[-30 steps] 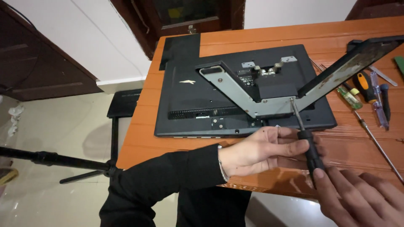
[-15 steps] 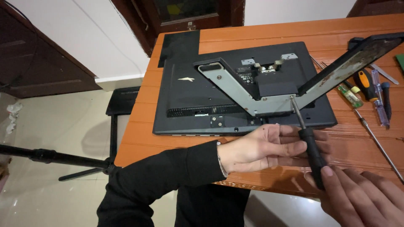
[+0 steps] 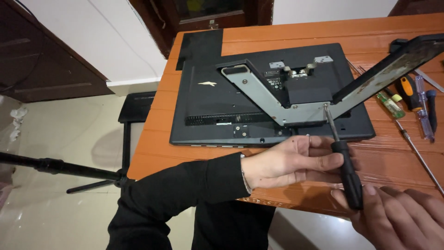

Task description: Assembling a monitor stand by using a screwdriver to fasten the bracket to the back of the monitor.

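A black monitor (image 3: 217, 111) lies face down on the orange wooden table (image 3: 286, 32). A grey metal V-shaped stand bracket (image 3: 273, 99) rests on its back. A black-handled screwdriver (image 3: 344, 164) stands with its tip on the bracket's lower corner. My left hand (image 3: 296, 162) steadies the upper handle with thumb and fingers. My right hand (image 3: 397, 217) grips the bottom of the handle at the frame's lower right.
Several screwdrivers (image 3: 411, 99) lie at the table's right side, under the bracket's long arm. A black tripod (image 3: 60, 166) and a black stool (image 3: 136, 106) stand on the tiled floor to the left. A dark wooden door is behind the table.
The view has shifted slightly. Both hands stay on the screwdriver, whose tip remains on the bracket; the right hand's fingers have shifted a little round the handle.
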